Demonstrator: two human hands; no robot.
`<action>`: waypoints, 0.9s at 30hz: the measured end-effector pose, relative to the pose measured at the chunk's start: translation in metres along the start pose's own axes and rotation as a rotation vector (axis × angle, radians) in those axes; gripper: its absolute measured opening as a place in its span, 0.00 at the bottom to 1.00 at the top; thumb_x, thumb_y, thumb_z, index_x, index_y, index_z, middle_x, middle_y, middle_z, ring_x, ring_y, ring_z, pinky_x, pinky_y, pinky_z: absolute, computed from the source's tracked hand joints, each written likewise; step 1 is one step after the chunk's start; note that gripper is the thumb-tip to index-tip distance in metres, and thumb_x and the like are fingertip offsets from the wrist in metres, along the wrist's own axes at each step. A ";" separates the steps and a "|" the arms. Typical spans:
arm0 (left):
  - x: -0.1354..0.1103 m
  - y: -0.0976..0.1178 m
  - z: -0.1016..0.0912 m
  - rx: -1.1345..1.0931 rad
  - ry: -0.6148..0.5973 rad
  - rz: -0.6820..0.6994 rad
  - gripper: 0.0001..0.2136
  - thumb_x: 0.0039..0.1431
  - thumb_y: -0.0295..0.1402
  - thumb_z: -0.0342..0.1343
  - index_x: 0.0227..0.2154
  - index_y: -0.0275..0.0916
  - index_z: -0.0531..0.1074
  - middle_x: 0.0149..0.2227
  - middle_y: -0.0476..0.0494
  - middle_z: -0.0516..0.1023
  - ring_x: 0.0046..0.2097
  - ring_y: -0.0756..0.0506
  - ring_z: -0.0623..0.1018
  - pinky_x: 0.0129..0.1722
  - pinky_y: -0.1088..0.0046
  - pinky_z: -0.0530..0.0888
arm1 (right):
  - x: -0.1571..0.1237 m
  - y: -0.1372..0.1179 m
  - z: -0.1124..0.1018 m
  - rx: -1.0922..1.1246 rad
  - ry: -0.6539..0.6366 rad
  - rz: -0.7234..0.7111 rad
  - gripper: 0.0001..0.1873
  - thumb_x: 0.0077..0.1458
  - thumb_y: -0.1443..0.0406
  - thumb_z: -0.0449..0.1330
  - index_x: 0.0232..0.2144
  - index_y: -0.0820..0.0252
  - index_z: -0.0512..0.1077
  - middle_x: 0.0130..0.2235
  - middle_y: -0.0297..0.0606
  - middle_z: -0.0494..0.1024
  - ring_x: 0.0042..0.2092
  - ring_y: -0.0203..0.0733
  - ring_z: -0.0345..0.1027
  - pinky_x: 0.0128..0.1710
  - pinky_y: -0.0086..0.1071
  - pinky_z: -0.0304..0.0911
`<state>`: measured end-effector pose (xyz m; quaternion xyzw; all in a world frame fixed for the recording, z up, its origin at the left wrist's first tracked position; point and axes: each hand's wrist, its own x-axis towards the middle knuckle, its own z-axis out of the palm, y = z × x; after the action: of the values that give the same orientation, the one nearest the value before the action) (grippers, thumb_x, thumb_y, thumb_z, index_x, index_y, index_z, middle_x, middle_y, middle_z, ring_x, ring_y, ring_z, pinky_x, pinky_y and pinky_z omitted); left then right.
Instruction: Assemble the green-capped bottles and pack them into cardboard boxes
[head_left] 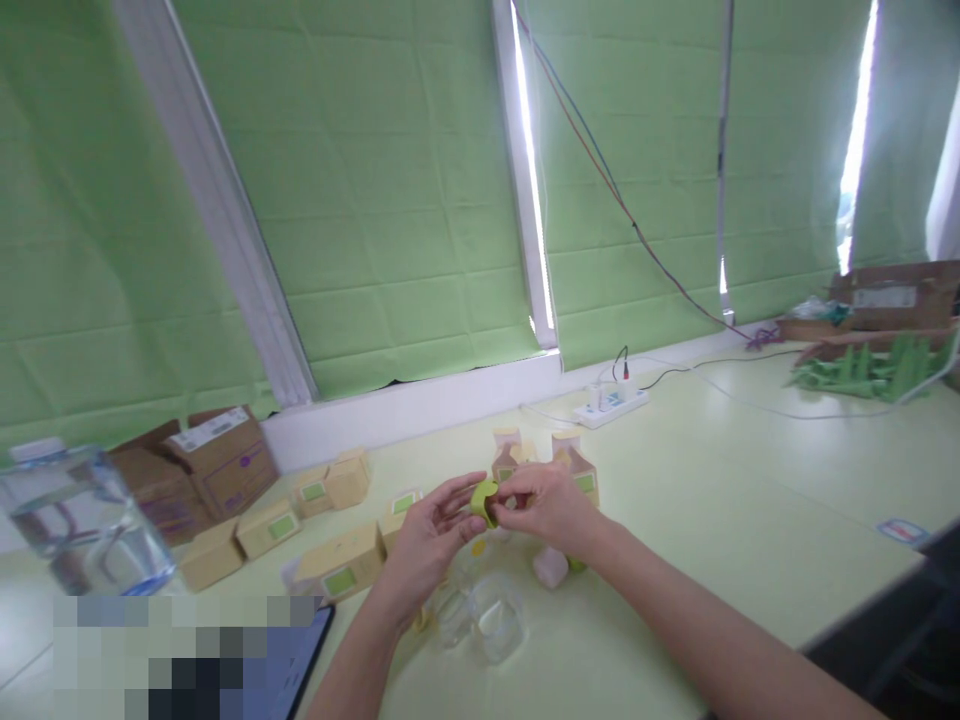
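Note:
In the middle of the head view, my left hand [439, 535] holds a small yellow-green curved piece [484, 503] between thumb and fingers. My right hand [551, 505] pinches at the piece's right side with thumb and forefinger. Whether the right fingers hold something separate inside it is too small to tell. Below the hands, clear plastic cups or containers [497, 620] sit on the table. A whitish rounded piece [550, 567] lies under my right wrist, with a bit of green beside it. Behind my hands stand two open small cartons [576, 468], partly covered by the right hand.
Several small yellow boxes [341, 565] lie to the left. Further left are a large water bottle [82, 520] and a cardboard box [225, 465]. A dark-edged tablet or phone [311, 660] lies near front. A power strip [611, 405] sits behind; green pieces [874, 365] lie far right.

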<state>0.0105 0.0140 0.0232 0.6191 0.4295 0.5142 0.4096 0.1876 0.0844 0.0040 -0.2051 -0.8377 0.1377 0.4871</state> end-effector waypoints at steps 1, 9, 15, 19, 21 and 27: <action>0.000 0.000 0.000 0.003 0.002 0.002 0.25 0.50 0.34 0.68 0.52 0.38 0.72 0.52 0.37 0.78 0.53 0.38 0.76 0.55 0.59 0.71 | 0.000 -0.001 0.000 0.013 0.002 0.006 0.06 0.50 0.70 0.63 0.24 0.59 0.78 0.21 0.29 0.73 0.26 0.32 0.63 0.28 0.26 0.54; 0.001 -0.001 -0.003 0.080 0.042 -0.021 0.25 0.49 0.35 0.68 0.51 0.39 0.73 0.56 0.39 0.75 0.55 0.38 0.75 0.55 0.60 0.70 | 0.000 0.001 0.005 0.112 -0.014 0.094 0.06 0.53 0.68 0.65 0.27 0.55 0.81 0.22 0.29 0.75 0.27 0.33 0.65 0.28 0.26 0.56; 0.001 0.005 0.000 0.105 0.107 -0.065 0.28 0.51 0.39 0.67 0.56 0.41 0.70 0.51 0.41 0.79 0.48 0.41 0.80 0.51 0.66 0.73 | 0.002 0.003 -0.001 0.244 0.059 0.126 0.07 0.52 0.65 0.67 0.36 0.54 0.82 0.29 0.33 0.80 0.31 0.36 0.70 0.31 0.27 0.64; -0.001 0.003 -0.002 0.026 0.159 -0.050 0.29 0.51 0.41 0.67 0.56 0.42 0.70 0.53 0.41 0.77 0.45 0.42 0.80 0.48 0.68 0.74 | 0.001 0.002 -0.006 0.295 0.114 0.126 0.12 0.52 0.61 0.68 0.40 0.57 0.80 0.38 0.38 0.81 0.32 0.37 0.72 0.31 0.29 0.70; -0.001 0.002 -0.003 -0.027 0.137 -0.043 0.28 0.52 0.41 0.66 0.56 0.43 0.70 0.53 0.41 0.76 0.46 0.42 0.80 0.47 0.67 0.75 | 0.000 0.001 -0.008 0.288 0.101 0.088 0.22 0.49 0.59 0.70 0.48 0.55 0.76 0.44 0.40 0.79 0.37 0.39 0.72 0.33 0.31 0.72; -0.003 0.002 -0.002 -0.078 0.026 -0.012 0.24 0.53 0.39 0.65 0.53 0.40 0.73 0.52 0.39 0.77 0.49 0.40 0.78 0.48 0.66 0.74 | -0.001 -0.006 -0.007 0.230 -0.040 -0.054 0.32 0.47 0.60 0.71 0.55 0.49 0.70 0.55 0.39 0.74 0.54 0.45 0.67 0.43 0.34 0.72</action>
<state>0.0087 0.0108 0.0240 0.5932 0.4183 0.5361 0.4311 0.1928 0.0789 0.0094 -0.1225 -0.8312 0.2238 0.4940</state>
